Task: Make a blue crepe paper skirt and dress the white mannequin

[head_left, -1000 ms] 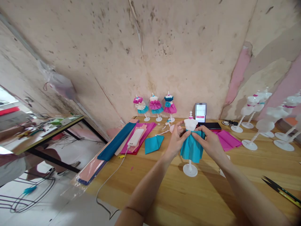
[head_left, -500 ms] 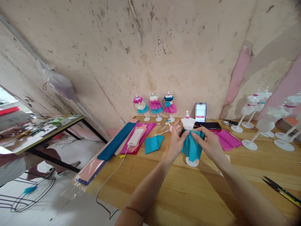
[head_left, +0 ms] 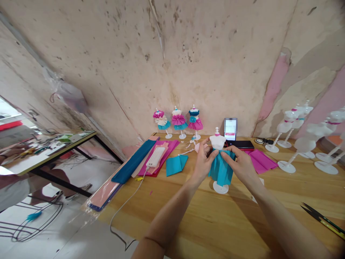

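A small white mannequin (head_left: 217,141) stands upright on its round base, with a blue crepe paper skirt (head_left: 221,169) hanging from its waist. My left hand (head_left: 204,158) pinches the paper at the left side of the waist, thumb in front. On the other side, my right hand (head_left: 239,160) grips the paper's upper edge between thumb and fingers. Both thumbs sit close together at the front of the waist. The fingers behind the mannequin are partly hidden. Folded blue paper (head_left: 176,164) lies left of my hands, and magenta paper (head_left: 260,160) to the right.
Three dressed mannequins (head_left: 178,121) stand along the wall. Several bare mannequins (head_left: 304,144) crowd the right. Black thread snips (head_left: 320,217) lie front right. A phone (head_left: 230,128) leans at the back. A white power bank (head_left: 156,157) with a cable rests on paper sheets at left.
The mannequin tilts or shifts very slightly to the right between my hands. Both hands keep their pinch at the waist. At the far left table, a person's hands have come into view.
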`<action>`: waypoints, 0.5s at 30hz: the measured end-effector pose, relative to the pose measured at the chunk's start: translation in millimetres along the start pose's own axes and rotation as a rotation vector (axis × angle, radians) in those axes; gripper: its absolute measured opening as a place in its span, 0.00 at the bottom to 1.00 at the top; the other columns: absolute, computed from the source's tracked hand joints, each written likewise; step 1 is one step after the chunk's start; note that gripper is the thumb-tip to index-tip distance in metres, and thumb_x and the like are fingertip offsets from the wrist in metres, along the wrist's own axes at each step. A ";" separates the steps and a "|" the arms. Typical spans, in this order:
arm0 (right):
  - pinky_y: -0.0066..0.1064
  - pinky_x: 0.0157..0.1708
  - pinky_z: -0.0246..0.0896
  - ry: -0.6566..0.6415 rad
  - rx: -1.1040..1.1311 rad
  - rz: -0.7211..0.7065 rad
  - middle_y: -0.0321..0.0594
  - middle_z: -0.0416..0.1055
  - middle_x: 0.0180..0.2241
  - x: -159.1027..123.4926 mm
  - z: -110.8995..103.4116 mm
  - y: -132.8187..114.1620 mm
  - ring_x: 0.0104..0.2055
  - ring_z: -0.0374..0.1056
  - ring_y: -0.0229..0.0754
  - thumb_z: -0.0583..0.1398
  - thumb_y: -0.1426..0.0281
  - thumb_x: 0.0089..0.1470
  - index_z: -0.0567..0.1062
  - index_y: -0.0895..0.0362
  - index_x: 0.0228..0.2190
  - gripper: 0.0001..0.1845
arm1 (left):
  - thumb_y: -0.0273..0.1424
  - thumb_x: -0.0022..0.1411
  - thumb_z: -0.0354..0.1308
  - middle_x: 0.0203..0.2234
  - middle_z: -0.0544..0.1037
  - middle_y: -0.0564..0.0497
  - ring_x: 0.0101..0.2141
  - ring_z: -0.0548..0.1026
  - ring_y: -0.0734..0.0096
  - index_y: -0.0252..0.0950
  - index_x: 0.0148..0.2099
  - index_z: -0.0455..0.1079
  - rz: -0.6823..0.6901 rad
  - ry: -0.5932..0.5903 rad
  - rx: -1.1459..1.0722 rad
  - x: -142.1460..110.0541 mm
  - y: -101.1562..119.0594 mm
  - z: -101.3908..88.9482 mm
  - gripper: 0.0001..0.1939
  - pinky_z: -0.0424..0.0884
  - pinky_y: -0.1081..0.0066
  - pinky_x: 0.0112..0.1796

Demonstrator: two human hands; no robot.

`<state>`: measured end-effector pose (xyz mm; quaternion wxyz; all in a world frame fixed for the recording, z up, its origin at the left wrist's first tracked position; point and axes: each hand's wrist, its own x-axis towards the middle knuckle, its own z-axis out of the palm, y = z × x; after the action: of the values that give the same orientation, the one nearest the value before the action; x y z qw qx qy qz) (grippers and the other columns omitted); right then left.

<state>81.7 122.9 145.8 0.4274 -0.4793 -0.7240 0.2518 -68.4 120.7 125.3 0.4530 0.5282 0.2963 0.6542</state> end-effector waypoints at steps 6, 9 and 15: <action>0.31 0.28 0.54 -0.005 -0.008 -0.015 0.38 0.73 0.28 -0.7 -0.6 -1.0 0.29 0.65 0.42 0.56 0.55 0.58 0.71 0.55 0.35 0.16 | 0.37 0.61 0.61 0.46 0.75 0.45 0.49 0.73 0.63 0.40 0.62 0.51 0.010 -0.023 -0.028 -0.5 0.6 1.6 0.32 0.65 0.61 0.53; 0.31 0.28 0.54 0.008 -0.017 -0.016 0.37 0.72 0.28 -1.0 -0.6 -1.2 0.29 0.65 0.41 0.55 0.56 0.58 0.70 0.55 0.35 0.15 | 0.37 0.61 0.61 0.47 0.75 0.45 0.51 0.73 0.62 0.40 0.62 0.51 0.013 -0.032 -0.031 -0.5 1.4 2.1 0.32 0.66 0.62 0.52; 0.30 0.27 0.53 0.030 -0.036 0.002 0.35 0.70 0.25 -1.9 1.1 -1.5 0.27 0.63 0.39 0.56 0.56 0.57 0.69 0.55 0.33 0.14 | 0.36 0.62 0.60 0.47 0.76 0.45 0.50 0.73 0.63 0.40 0.63 0.50 0.000 -0.034 -0.016 -2.8 2.0 3.6 0.32 0.67 0.64 0.51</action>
<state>80.3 120.6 145.7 0.4292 -0.4913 -0.7216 0.2317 -65.5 117.0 126.9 0.4624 0.5356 0.2834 0.6473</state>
